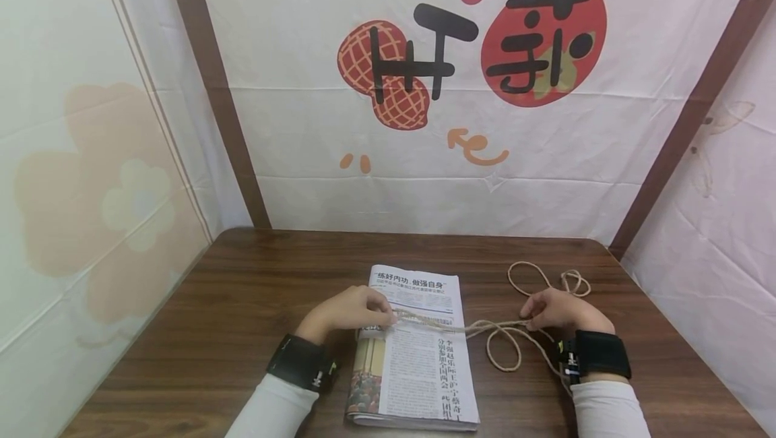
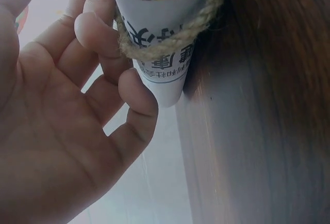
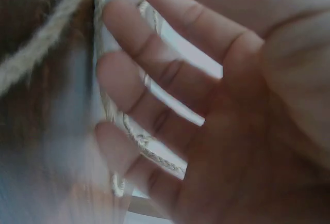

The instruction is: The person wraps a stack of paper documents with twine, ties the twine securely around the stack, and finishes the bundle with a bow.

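Note:
A folded newspaper stack [image 1: 418, 370] lies on the table with a thin beige rope [image 1: 433, 323] running across its top. My left hand [image 1: 358, 308] is at the stack's left edge, its fingertips pinching the rope there. The left wrist view shows the rope [image 2: 175, 41] wrapping round the stack's folded side, close to the curled fingers [image 2: 139, 92]. To the right of the stack, my right hand [image 1: 560, 310] pinches the rope between thumb and forefinger. The other fingers [image 3: 121, 79] of that hand are bent loosely; the pinch itself is partly cut off in the right wrist view.
Slack rope loops [image 1: 506, 360] lie on the table between the stack and my right hand, with more coils [image 1: 576, 283] beyond it. The brown wooden table [image 1: 254, 290] ends at a printed cloth backdrop [image 1: 436, 202].

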